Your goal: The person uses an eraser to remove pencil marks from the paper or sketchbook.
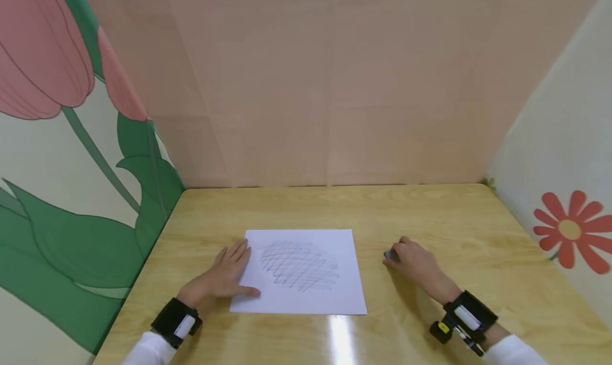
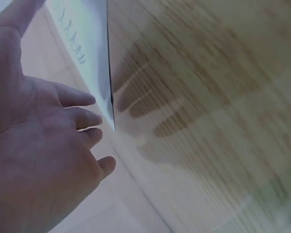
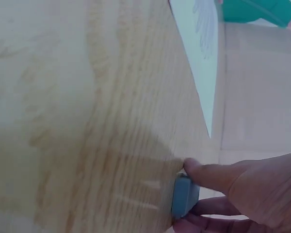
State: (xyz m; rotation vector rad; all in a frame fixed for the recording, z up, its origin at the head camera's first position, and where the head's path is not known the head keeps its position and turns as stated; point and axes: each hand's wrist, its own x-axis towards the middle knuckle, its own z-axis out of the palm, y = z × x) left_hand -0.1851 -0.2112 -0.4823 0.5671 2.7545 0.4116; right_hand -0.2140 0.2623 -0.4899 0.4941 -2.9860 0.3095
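A white sheet of paper (image 1: 311, 304) lies on the table, with a patch of crisscrossed grey pencil lines (image 1: 301, 266) across its middle. My left hand (image 1: 224, 274) rests at the sheet's left edge, fingers and thumb spread; the left wrist view shows the fingers (image 2: 80, 116) beside a corner of the paper. To the right of the sheet, apart from it, my right hand (image 1: 418, 266) holds a small blue-grey eraser (image 3: 183, 196) between thumb and fingers, at the tabletop. In the head view the eraser is mostly hidden by the hand.
The light wooden table (image 1: 430, 211) reaches back to a pinkish-beige covered wall (image 1: 334, 88). A panel with painted tulips stands on the left, and a wall with a red flower (image 1: 569, 229) on the right. Each wrist wears a black strap with a camera.
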